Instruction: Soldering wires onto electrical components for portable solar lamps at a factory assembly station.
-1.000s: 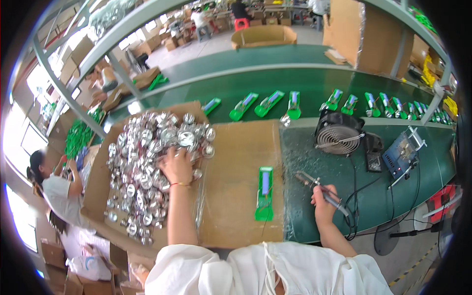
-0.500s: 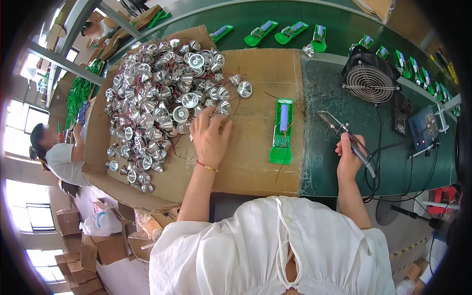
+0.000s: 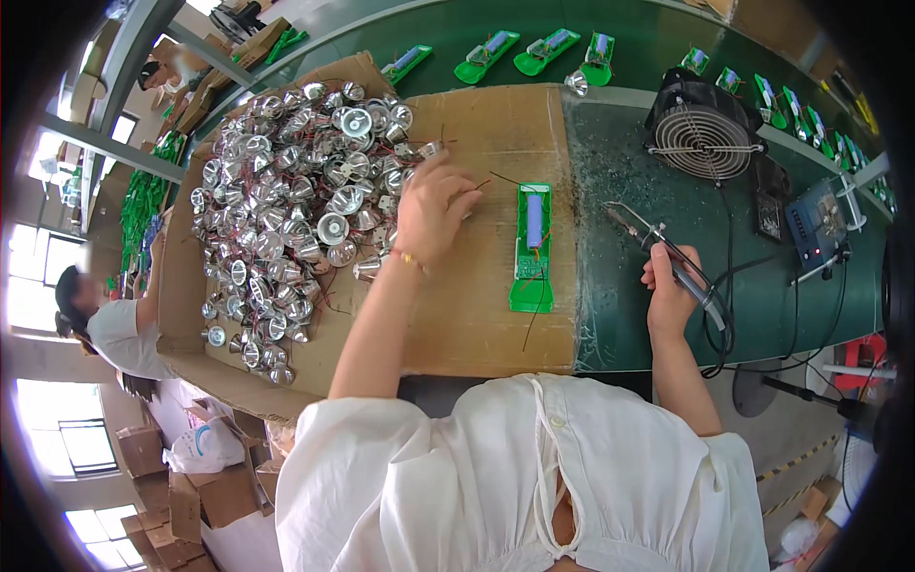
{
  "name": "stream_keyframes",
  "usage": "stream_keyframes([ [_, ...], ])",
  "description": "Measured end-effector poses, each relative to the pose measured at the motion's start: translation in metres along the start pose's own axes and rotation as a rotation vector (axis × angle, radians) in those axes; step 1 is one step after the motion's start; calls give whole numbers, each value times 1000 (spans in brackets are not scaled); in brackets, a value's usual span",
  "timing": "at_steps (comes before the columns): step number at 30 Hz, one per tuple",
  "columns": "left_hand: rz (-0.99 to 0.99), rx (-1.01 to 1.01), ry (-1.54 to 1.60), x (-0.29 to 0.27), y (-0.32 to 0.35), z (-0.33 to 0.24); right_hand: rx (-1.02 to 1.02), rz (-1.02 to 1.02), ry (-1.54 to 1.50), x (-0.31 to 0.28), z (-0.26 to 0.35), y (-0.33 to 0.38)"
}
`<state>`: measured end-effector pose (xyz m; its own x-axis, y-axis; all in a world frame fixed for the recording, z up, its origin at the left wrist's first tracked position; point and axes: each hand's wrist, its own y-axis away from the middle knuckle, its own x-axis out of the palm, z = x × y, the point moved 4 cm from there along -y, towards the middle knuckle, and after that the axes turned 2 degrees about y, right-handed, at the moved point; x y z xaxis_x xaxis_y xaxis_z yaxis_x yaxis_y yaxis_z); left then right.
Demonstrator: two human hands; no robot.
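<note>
My left hand (image 3: 437, 214) reaches over the cardboard at the right side of a heap of silvery lamp reflectors (image 3: 286, 210). Its fingers curl around one reflector, which they mostly hide; thin wires show beside the fingertips. In my right hand (image 3: 672, 300) is a soldering iron (image 3: 701, 294), held by its handle with the metal tip pointing up and left above the green mat. Between the hands, an open green plastic housing (image 3: 531, 296) lies on the cardboard. It carries a blue cylindrical battery (image 3: 535, 221), a small circuit board and loose red and black wires.
A cardboard tray (image 3: 286, 396) surrounds the heap. To the right stand a black fan (image 3: 705, 143) with a wire grille and a blue soldering station (image 3: 818, 229). More green housings (image 3: 486, 57) line the far bench. A co-worker (image 3: 114, 319) sits at the left.
My left hand has moved up and right from the heap's edge, closing on a reflector lying apart. The right hand still holds the soldering iron in about the same place. The view shifted slightly.
</note>
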<state>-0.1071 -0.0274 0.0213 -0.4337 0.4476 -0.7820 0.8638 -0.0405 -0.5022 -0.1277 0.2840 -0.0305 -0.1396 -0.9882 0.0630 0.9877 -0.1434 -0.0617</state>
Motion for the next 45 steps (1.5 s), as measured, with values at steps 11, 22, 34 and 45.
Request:
stream_keyframes([
  [11,200,-859,613,11,84,-61,-163,363,53,9,30,51],
  [22,138,-594,445,26,79,-76,-144,437,160,13,24,64],
  [34,129,-685,482,30,74,-78,-81,413,164,13,16,64],
  [45,178,-713,481,32,75,-76,-14,359,-10,13,21,64],
])
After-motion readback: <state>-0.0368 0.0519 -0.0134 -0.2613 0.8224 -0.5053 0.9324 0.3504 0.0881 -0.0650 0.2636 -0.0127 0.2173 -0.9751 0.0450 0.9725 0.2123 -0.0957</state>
